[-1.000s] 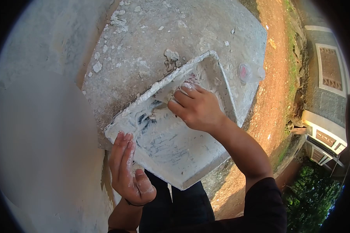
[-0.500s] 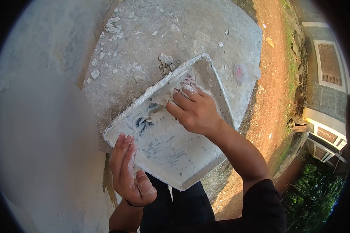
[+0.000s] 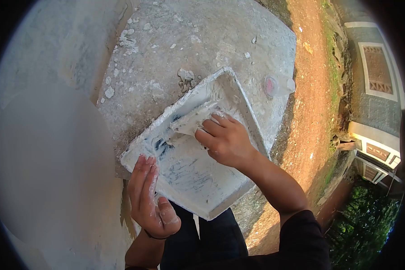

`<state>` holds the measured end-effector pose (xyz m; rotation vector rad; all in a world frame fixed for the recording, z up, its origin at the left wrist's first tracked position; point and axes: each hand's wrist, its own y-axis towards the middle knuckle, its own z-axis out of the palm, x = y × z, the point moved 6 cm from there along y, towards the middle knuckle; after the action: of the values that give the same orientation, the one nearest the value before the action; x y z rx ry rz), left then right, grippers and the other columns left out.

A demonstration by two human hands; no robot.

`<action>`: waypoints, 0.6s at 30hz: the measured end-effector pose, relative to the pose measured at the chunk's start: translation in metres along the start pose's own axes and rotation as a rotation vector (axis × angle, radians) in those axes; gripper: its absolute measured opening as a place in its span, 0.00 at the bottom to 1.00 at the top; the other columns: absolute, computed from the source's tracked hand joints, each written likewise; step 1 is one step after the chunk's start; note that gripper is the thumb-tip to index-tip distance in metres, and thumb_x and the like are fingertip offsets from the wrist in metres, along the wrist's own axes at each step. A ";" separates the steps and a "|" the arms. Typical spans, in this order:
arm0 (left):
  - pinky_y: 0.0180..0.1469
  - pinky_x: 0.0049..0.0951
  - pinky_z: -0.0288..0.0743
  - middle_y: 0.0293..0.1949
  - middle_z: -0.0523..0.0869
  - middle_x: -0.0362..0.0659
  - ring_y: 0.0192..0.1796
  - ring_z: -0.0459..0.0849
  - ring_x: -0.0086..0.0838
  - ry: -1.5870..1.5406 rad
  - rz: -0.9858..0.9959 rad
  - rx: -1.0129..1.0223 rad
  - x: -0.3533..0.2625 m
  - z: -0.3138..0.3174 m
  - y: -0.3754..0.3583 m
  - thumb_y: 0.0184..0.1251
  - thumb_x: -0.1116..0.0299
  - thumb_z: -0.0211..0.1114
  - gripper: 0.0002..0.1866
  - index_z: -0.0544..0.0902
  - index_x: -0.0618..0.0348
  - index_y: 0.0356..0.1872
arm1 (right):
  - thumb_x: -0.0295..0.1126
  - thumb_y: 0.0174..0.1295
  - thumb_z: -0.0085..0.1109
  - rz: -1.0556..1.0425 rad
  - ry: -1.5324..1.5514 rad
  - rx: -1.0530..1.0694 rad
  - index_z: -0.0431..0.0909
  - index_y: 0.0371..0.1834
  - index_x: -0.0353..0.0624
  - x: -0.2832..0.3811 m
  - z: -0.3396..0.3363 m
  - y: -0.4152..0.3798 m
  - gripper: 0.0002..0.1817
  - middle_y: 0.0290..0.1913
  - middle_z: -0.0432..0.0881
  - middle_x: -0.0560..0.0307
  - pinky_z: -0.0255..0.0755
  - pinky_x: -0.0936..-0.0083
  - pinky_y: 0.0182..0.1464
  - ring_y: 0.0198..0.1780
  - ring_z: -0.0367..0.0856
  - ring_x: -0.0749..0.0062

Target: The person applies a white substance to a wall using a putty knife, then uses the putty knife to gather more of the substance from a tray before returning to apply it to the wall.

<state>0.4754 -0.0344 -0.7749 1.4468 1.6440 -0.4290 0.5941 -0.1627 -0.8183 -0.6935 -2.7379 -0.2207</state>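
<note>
A tray point(image 3: 229, 204) coated in white paste lies tilted across the view, its inside streaked with dark marks. My right hand point(image 3: 227, 139) is over the tray's middle, fingers curled round a paste-covered scraper point(image 3: 193, 120) whose flat part points up and left; its handle is hidden under my fingers. At the tray's left corner my left hand point(image 3: 149, 198) is upright with the fingers raised and the thumb apart, white paste on the fingertips. It holds nothing visible.
The tray rests on a grey slab point(image 3: 166, 49) spotted with white splashes. A lump of paste point(image 3: 186, 75) lies beyond the tray's far edge. A clear plastic container point(image 3: 279, 86) stands at the slab's right side. A dirt path point(image 3: 308, 90) and buildings are farther right.
My right hand has moved slightly down and toward me, and the scraper's paste-covered flat part now shows more clearly. My left hand has hardly moved. The view has shifted slightly.
</note>
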 end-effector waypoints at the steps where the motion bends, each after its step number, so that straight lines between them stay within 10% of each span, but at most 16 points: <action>1: 0.63 0.52 0.62 0.54 0.74 0.66 0.60 0.72 0.57 -0.001 0.009 0.008 -0.001 0.001 0.001 0.57 0.69 0.43 0.26 0.69 0.78 0.54 | 0.32 0.48 0.55 0.017 -0.053 -0.050 0.76 0.31 0.46 -0.004 -0.001 0.006 0.07 0.31 0.76 0.60 0.73 0.72 0.40 0.41 0.77 0.67; 18: 0.63 0.52 0.62 0.54 0.74 0.67 0.60 0.71 0.57 -0.080 0.014 0.032 -0.003 0.002 0.013 0.59 0.68 0.44 0.25 0.69 0.79 0.54 | 0.24 0.24 0.66 0.229 0.082 -0.235 0.77 0.35 0.42 -0.031 0.008 -0.044 0.24 0.35 0.75 0.52 0.72 0.66 0.42 0.38 0.76 0.53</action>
<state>0.4880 -0.0344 -0.7706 1.4455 1.5687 -0.5011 0.5964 -0.2129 -0.8389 -1.0288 -2.5513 -0.5114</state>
